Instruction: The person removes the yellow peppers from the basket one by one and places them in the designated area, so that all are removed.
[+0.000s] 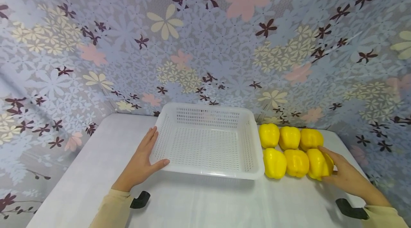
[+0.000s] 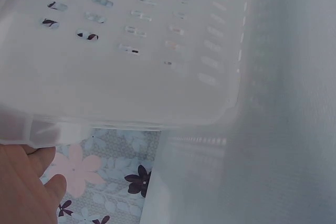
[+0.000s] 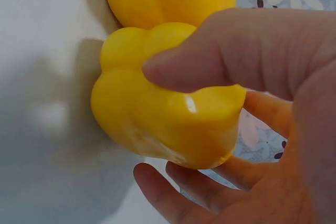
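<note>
A white plastic basket (image 1: pixel 205 173) with slotted walls stands on the table, its inside bare. My left hand (image 1: pixel 141 162) rests against its left side, fingers straight along the wall and thumb on the front rim. In the left wrist view, part of the left hand (image 2: pixel 26 184) shows beside the basket's rim. Right of the basket, several yellow bell peppers (image 1: pixel 274 163) sit in two rows. My right hand (image 1: pixel 348 178) holds the front-right yellow bell pepper (image 3: pixel 157 108), thumb on one side and fingers around the other.
The white-covered table (image 1: pixel 199 203) ends at a wall with flower-patterned covering (image 1: pixel 205 42) behind and at both sides. The back row of peppers (image 1: pixel 290 137) stands close to the wall. Dark straps (image 1: pixel 140 199) show at both wrists.
</note>
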`<state>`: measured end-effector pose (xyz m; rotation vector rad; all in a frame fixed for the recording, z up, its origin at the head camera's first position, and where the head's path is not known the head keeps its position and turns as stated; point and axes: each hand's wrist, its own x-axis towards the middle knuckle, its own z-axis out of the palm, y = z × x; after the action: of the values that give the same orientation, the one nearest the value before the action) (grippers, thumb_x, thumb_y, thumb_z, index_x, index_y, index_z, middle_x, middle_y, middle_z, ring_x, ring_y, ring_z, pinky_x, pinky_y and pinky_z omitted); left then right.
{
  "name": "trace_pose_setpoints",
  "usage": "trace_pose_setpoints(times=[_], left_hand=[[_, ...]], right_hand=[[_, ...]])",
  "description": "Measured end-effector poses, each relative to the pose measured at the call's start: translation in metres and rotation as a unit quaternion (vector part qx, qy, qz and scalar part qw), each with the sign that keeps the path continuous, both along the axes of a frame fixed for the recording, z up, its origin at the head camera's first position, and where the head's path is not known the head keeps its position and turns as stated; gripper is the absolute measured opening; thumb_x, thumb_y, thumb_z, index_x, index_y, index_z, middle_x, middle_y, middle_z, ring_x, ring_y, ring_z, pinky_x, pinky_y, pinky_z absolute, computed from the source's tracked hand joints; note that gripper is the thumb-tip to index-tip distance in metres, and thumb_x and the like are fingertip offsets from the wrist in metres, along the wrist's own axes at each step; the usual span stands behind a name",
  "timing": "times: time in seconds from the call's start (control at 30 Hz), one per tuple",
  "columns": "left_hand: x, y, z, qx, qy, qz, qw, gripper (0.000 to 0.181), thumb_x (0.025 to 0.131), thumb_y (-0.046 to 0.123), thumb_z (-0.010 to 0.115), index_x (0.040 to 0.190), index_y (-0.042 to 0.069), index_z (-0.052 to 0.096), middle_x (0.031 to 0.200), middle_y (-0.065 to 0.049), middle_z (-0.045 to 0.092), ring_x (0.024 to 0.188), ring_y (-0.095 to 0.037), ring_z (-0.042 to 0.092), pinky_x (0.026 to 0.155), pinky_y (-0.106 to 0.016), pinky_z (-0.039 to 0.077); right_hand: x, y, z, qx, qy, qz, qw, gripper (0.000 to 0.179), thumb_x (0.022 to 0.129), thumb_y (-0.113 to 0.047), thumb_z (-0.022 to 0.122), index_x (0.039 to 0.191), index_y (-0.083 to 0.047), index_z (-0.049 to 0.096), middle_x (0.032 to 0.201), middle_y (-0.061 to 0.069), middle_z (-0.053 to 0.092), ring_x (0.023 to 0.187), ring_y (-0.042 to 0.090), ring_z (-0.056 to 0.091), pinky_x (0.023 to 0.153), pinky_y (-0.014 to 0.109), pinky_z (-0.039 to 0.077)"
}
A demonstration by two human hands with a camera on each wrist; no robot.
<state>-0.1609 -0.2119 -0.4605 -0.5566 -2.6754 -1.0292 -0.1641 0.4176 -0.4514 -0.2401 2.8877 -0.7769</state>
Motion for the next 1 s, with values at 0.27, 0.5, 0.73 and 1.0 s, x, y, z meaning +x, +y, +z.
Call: trace_pose_setpoints(times=[0.27, 0.5, 0.73, 1.0], left_hand=[[0.0, 0.0, -0.001, 0.0, 0.0, 0.002, 1.0, 0.102, 0.086, 0.042, 0.077, 0.158, -0.004, 0.02, 0.168, -0.015, 0.01, 0.153, -0.037, 0.008, 0.116, -0.066, 0.02], [0.002, -0.002, 0.001, -0.003, -0.008, 0.002, 1.0, 0.102, 0.087, 0.043, 0.076, 0.158, -0.003, 0.019, 0.168, -0.015, 0.009, 0.153, -0.038, 0.007, 0.115, -0.066, 0.02], [-0.001, -0.006, 0.004, 0.07, -0.031, -0.022, 0.9968, 0.091, 0.092, 0.028, 0.073, 0.16, 0.002, 0.018, 0.168, -0.013, 0.009, 0.152, -0.041, 0.008, 0.115, -0.068, 0.016], [-0.004, -0.022, 0.018, 0.086, -0.051, -0.005, 0.995, 0.086, 0.095, 0.027, 0.069, 0.161, 0.006, 0.017, 0.166, -0.019, 0.015, 0.15, -0.044, 0.015, 0.114, -0.07, 0.018]], right_hand=[[0.004, 0.002, 0.005, -0.011, 0.009, 0.0, 0.9999, 0.112, 0.081, -0.019, 0.083, 0.158, 0.006, 0.004, 0.145, 0.051, 0.015, 0.119, 0.069, 0.031, 0.084, 0.066, 0.051], [0.004, 0.002, 0.012, -0.012, 0.018, 0.008, 0.9997, 0.112, 0.083, -0.021, 0.082, 0.158, 0.005, 0.003, 0.147, 0.049, 0.013, 0.119, 0.069, 0.032, 0.084, 0.067, 0.051], [0.006, -0.014, 0.026, 0.039, 0.077, -0.006, 0.9963, 0.098, 0.09, -0.023, 0.076, 0.156, 0.009, 0.012, 0.145, 0.048, 0.021, 0.118, 0.062, 0.036, 0.083, 0.068, 0.05], [0.014, -0.035, 0.034, 0.057, 0.195, -0.055, 0.9776, 0.078, 0.089, -0.008, 0.074, 0.15, 0.009, 0.03, 0.141, 0.045, 0.03, 0.105, 0.059, 0.043, 0.075, 0.068, 0.048]])
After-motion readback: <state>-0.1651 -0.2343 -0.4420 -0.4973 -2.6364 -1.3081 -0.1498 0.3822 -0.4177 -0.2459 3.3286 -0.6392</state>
